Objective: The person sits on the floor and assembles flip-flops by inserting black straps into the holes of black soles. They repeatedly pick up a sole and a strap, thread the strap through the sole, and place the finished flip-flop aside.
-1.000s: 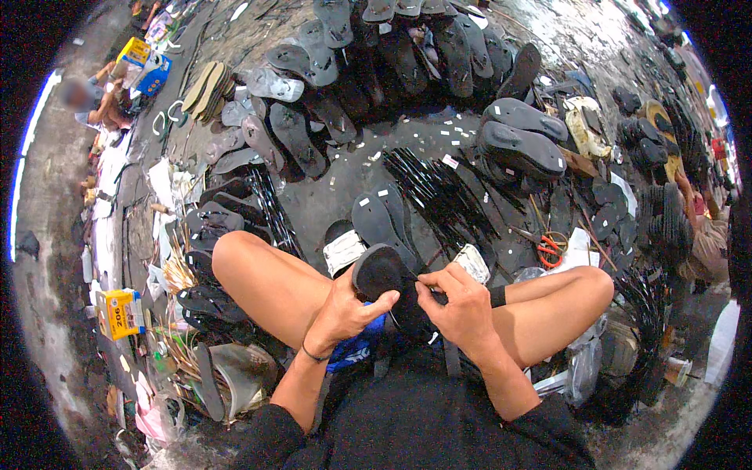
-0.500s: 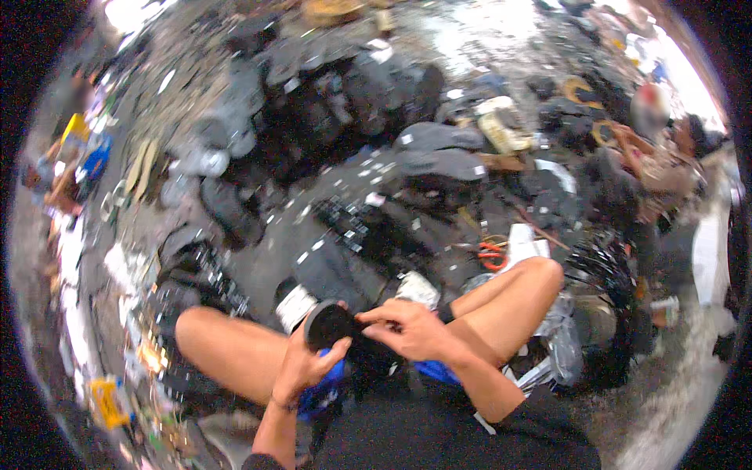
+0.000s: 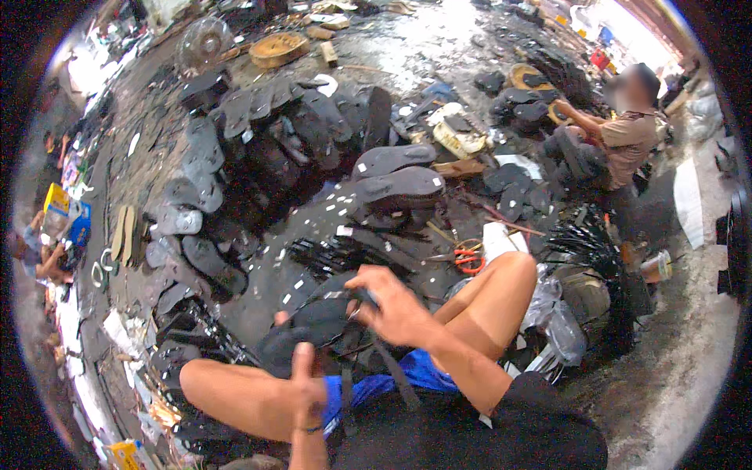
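The left hand (image 3: 301,384) grips the near end of a black flip-flop sole (image 3: 313,329) lying over the lap. The right hand (image 3: 392,309), at two o'clock from the left, pinches a black strap (image 3: 388,364) at the sole. Orange scissors (image 3: 468,257) lie on the floor (image 3: 689,368) at one o'clock.

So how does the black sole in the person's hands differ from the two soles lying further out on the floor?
The held sole sits on the lap, gripped by the left hand and right hand; the two floor soles lie flat and untouched. The held one looks black, the floor pair greyer. All are flat sandal-sole shapes.
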A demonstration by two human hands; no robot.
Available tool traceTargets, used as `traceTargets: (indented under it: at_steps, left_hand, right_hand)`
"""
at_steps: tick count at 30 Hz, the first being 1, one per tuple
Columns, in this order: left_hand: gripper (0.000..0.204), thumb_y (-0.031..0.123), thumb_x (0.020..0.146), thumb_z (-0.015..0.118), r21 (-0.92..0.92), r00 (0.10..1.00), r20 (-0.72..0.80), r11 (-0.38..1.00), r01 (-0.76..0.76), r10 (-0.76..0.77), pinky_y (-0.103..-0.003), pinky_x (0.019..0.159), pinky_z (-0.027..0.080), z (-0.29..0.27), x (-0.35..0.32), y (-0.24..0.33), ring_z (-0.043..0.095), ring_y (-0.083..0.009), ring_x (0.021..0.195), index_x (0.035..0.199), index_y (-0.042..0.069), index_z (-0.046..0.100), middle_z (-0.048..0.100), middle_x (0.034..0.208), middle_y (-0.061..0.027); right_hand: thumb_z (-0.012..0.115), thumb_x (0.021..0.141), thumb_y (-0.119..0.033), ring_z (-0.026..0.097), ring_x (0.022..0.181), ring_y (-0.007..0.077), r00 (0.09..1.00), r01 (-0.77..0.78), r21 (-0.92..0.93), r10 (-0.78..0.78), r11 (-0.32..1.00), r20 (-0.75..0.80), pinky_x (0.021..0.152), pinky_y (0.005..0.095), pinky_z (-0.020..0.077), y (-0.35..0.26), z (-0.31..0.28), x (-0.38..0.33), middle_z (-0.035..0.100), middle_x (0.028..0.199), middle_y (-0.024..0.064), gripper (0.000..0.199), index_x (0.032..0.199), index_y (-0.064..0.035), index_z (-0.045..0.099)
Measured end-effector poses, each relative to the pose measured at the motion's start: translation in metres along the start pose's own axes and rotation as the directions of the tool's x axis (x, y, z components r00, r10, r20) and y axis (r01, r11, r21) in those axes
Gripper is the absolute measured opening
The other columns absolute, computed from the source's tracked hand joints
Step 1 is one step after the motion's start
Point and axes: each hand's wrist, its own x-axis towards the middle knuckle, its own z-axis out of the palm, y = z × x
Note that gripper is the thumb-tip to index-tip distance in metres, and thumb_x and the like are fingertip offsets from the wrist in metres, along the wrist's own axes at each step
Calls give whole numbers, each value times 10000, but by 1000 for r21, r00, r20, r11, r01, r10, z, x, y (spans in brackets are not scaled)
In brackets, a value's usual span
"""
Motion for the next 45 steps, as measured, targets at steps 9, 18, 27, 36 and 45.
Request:
traceTargets:
  at_steps: [9,18,27,36,45]
  left_hand:
    - [211,63,969,562,38,885,372,957,287,-280,-259,722,555,-12,-13,-26,678,-132,864,1170,22,610,698,1017,-54]
    - [509,160,878,755,542,882,470,781,-310,23,-312,942,482,24,2,4,607,-168,1029,1285,-41,525,646,1144,-101]
    - [321,83,956,582,275,960,244,939,-207,140,-263,815,540,18,41,16,635,-109,906,1258,-22,550,668,1084,-68]
    - [336,96,969,584,279,956,248,934,-224,156,-288,808,558,19,62,9,646,-138,914,1287,-3,537,661,1096,-67]
    - [427,268,995,560,-621,954,281,778,97,106,-413,981,488,-12,72,67,658,-239,1012,1291,-39,585,714,1023,-91]
  right_hand:
    - [707,758,90,668,1099,275,974,227,78,-227,971,-10,870,351,536,12,-37,32,623,1301,198,235,928,-70,737]
    - [755,813,-10,606,1181,219,986,166,266,-153,949,-69,920,323,502,30,8,49,609,1305,140,276,1074,-32,671]
    - [599,975,-95,641,828,90,760,-649,760,65,25,647,741,234,521,67,80,-3,683,995,5,208,1179,-54,597]
    - [585,986,-112,561,718,95,740,-672,714,161,195,653,640,242,489,72,64,22,579,893,-13,244,1222,-53,560]
    - [606,872,-164,639,1034,410,945,-308,-384,325,871,-20,912,444,515,241,34,81,684,1094,224,315,1140,-4,652]
